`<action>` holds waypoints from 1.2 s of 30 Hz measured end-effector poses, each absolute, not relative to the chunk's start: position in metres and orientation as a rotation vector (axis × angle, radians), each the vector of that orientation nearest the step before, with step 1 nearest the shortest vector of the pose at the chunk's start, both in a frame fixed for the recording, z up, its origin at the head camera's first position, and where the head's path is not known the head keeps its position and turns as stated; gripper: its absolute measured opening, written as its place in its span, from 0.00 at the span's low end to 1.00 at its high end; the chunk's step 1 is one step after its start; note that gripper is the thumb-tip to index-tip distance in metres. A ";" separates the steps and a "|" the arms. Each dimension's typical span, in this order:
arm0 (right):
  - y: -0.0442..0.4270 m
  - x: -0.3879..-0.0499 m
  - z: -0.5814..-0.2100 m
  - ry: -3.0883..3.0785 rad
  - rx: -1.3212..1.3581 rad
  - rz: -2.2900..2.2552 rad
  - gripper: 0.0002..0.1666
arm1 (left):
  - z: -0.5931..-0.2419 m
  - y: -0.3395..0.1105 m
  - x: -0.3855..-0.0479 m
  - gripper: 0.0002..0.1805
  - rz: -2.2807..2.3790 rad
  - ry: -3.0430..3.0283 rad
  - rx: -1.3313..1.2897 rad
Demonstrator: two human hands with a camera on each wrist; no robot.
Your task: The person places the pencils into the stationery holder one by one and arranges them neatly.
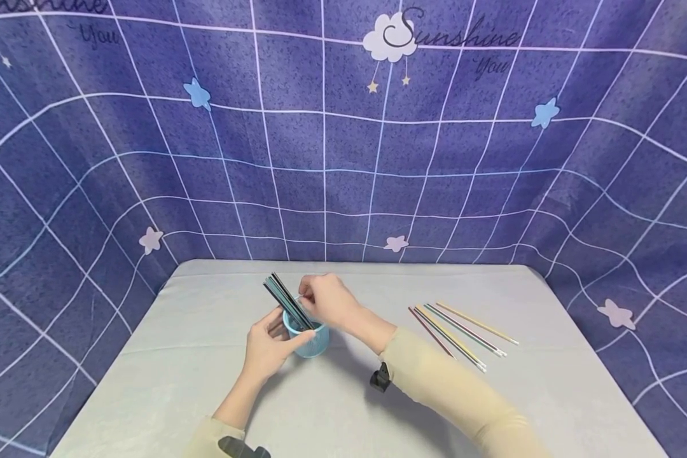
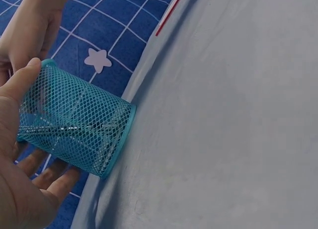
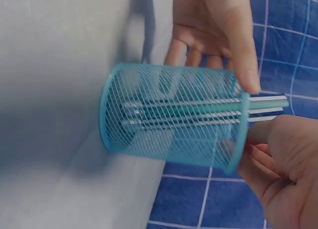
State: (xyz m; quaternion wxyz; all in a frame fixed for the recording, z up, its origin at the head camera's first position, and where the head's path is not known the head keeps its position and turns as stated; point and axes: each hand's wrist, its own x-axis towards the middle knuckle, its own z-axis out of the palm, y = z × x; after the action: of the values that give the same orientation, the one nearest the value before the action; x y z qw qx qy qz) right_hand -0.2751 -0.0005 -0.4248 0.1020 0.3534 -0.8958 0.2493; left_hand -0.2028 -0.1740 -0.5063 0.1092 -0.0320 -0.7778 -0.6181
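A light-blue mesh pencil cup (image 1: 312, 343) is held by my left hand (image 1: 268, 348), with the thumb near its rim and the fingers around the far side. Several dark and green pencils (image 1: 286, 299) lean to the left in the cup, their upper ends sticking out above the rim. My right hand (image 1: 326, 298) is at the cup's mouth with its fingers curled. In the right wrist view, the right hand (image 3: 293, 164) is close to the rim of the cup (image 3: 169, 117), and a fingertip shows through the mesh. What its fingertips hold is hidden.
To the right on the grey-white tabletop (image 1: 549, 381), several loose pencils lie spread, among them a yellow pencil (image 1: 475, 322) and a dark red pencil (image 1: 434, 333). A blue grid-patterned curtain (image 1: 343, 146) encloses the table's back and sides.
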 end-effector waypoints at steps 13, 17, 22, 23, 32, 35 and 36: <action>0.072 -0.288 -0.408 -2.504 0.939 0.810 0.05 | -0.510 -0.169 -0.201 0.42 -1.812 -2.290 -0.033; 0.101 -0.290 -0.412 -2.549 0.880 0.760 0.05 | -0.514 -0.170 -0.202 0.43 -1.798 -2.302 -0.007; 0.133 -0.294 -0.422 -2.563 0.849 0.685 0.06 | -0.515 -0.172 -0.203 0.44 -1.797 -2.294 -0.023; 0.139 -0.295 -0.425 -2.563 0.848 0.669 0.06 | -0.515 -0.172 -0.203 0.44 -1.794 -2.295 -0.024; 0.183 -0.284 -0.446 -2.678 0.786 0.546 0.04 | -0.508 -0.173 -0.203 0.44 -1.783 -2.292 -0.047; 0.193 -0.278 -0.453 -2.719 0.763 0.513 0.05 | -0.507 -0.173 -0.202 0.44 -1.796 -2.284 -0.053; 0.195 -0.276 -0.456 -2.728 0.760 0.507 0.05 | -0.507 -0.173 -0.201 0.44 -1.797 -2.282 -0.049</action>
State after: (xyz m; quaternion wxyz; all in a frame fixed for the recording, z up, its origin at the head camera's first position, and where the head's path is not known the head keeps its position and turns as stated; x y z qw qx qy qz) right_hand -0.2759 0.1955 -0.4560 0.1317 0.2619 -0.9400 0.1747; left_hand -0.2009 -0.1730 -0.5070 0.1179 -0.0168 -0.7800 -0.6143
